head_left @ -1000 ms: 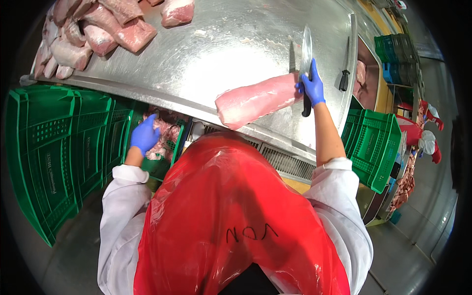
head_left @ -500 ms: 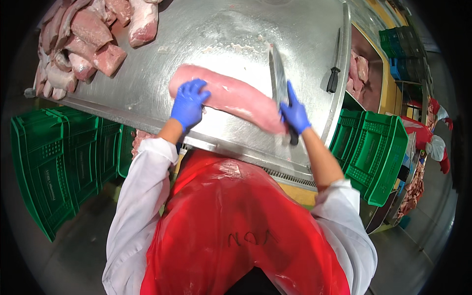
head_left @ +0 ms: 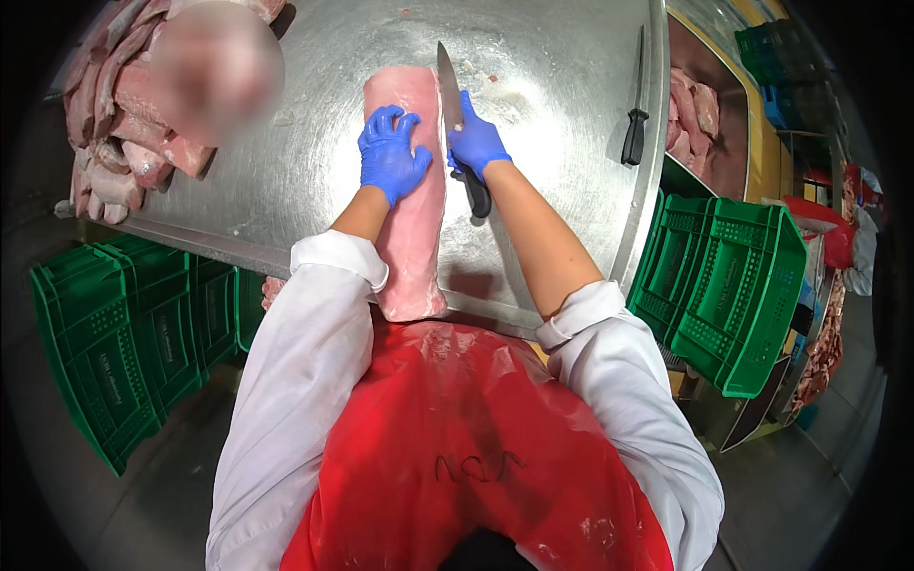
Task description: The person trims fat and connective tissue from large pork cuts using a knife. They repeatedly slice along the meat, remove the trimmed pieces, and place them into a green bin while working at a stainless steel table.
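You're pinning the loin (head_left: 411, 228) lengthwise on the tabletop (head_left: 286, 181), its near end overhanging the front edge. Left hand (head_left: 390, 157) is lying spread flat on top of it. Right hand (head_left: 474, 143) is wrapped around the knife (head_left: 457, 119), blade running along the loin's right side. No cut showing yet, so trimming looks barely started. Meat pile (head_left: 124, 152) is sitting far left, spare knife (head_left: 635, 119) right, crates (head_left: 733, 285) below.

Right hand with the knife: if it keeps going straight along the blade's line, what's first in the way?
Nothing, it seems: the right hand points its knife away along the pink meat slab, toward bare steel table. Depth is unclear.
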`<state>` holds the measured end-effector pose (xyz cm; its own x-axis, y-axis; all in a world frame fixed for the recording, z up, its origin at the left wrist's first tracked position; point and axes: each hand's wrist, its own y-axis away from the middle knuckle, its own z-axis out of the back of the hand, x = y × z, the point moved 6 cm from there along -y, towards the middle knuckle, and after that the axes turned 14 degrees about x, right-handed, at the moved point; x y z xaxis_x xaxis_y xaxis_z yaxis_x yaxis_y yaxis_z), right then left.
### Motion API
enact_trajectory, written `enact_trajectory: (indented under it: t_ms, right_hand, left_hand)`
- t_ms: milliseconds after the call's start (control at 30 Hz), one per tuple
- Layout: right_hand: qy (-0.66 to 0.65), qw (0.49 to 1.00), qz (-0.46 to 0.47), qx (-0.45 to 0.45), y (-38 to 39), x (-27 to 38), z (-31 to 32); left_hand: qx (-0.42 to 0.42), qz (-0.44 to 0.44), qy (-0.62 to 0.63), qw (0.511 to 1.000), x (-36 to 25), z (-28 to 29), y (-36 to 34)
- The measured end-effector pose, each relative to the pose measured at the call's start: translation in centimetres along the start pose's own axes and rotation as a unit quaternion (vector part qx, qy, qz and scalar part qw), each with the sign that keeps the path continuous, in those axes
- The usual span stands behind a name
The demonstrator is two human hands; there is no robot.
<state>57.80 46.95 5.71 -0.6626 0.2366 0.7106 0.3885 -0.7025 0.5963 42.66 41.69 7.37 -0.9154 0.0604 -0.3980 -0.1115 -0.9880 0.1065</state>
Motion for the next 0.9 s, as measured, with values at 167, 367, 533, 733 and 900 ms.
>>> enact_trajectory:
  t_ms: [167,367,533,733,900]
  right_hand:
    - [0.044,0.999,-0.017,0.005,-1.1,1.0,-0.4]
    - [0.182,0.982,-0.048,-0.016,-0.7,2.9,-0.5]
    - [0.189,0.980,-0.055,0.010,-0.1,2.9,-1.2]
    - [0.136,0.990,-0.015,0.036,8.5,-2.4,-7.3]
    - [0.154,0.987,0.022,0.030,18.3,-5.2,-11.4]
  left_hand:
    - [-0.019,0.007,-0.001,1.000,0.2,-0.5,-0.3]
    - [-0.046,-0.017,0.018,0.999,0.5,-0.6,-0.3]
    - [-0.036,-0.024,0.018,0.999,0.4,-0.7,-0.7]
    - [-0.038,-0.002,0.040,0.998,0.5,-0.6,-0.4]
    - [-0.040,0.016,0.014,0.999,0.6,-1.0,-1.0]
